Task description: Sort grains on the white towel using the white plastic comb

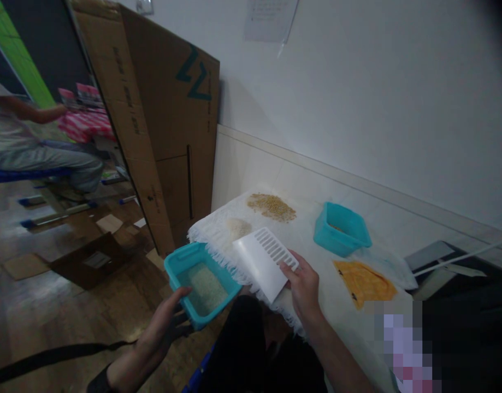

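My left hand point(166, 322) grips the near rim of a turquoise plastic bin point(179, 262), off the table's front edge. Pale grains that look like rice point(207, 286) cover part of its bottom. My right hand point(303, 284) is closed on a white slotted plastic scoop point(261, 262), held tilted over the table edge. Just behind the scoop lies a small heap of white grains point(237, 226) on the fringed white cloth point(303, 232). Farther back is a spread of tan grains point(271, 206).
A second turquoise bin point(343, 229) with some tan grains stands on the right, near an orange cloth point(365, 281) and a clear plastic bag point(390, 267). A tall cardboard box point(172, 109) borders the table's left side. At far left a person point(29, 131) sits beside a red-checked cloth.
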`<state>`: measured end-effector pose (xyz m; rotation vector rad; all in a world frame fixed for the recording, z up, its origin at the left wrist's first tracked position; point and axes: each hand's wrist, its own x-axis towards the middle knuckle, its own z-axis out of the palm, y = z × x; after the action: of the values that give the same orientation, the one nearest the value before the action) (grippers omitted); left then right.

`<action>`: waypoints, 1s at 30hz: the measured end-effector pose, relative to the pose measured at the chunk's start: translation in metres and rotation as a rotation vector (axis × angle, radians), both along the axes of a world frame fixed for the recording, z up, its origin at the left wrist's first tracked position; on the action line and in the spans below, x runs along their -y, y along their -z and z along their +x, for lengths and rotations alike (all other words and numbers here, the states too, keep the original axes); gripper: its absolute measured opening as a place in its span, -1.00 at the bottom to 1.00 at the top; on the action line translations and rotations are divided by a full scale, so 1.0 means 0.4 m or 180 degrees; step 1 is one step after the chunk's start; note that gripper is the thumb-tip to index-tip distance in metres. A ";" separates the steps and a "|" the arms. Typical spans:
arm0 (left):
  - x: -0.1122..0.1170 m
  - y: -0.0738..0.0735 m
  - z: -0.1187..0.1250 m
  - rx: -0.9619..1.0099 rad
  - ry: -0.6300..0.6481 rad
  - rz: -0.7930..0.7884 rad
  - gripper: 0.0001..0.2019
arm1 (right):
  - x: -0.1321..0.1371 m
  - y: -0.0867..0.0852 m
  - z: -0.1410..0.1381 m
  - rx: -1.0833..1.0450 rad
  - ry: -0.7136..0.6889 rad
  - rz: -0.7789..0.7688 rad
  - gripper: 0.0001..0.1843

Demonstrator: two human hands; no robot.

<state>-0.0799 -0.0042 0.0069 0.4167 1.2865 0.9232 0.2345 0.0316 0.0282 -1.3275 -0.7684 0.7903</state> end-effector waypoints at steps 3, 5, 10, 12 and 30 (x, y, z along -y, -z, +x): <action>0.002 0.006 -0.005 0.0072 -0.0015 0.0076 -0.42 | -0.035 -0.004 0.037 0.0193 0.0344 0.0078 -0.27; 0.001 0.004 -0.005 0.0104 -0.0007 0.0090 -0.42 | -0.046 0.004 0.041 0.0276 0.0366 0.0065 -0.29; -0.005 -0.024 0.007 -0.0041 -0.0087 -0.0130 -0.55 | 0.000 0.026 -0.029 0.0018 -0.0079 -0.0040 -0.30; -0.006 -0.033 0.010 -0.0057 -0.0100 -0.0139 -0.61 | 0.018 0.024 -0.050 -0.0096 -0.0245 -0.0090 -0.29; 0.000 -0.026 -0.001 -0.0039 -0.0131 -0.0015 -0.56 | 0.020 0.007 -0.050 -0.0114 -0.0338 -0.0186 -0.28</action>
<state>-0.0804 -0.0043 0.0174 0.3939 1.3123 0.9532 0.2146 0.0234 0.0253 -1.3296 -0.7976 0.9248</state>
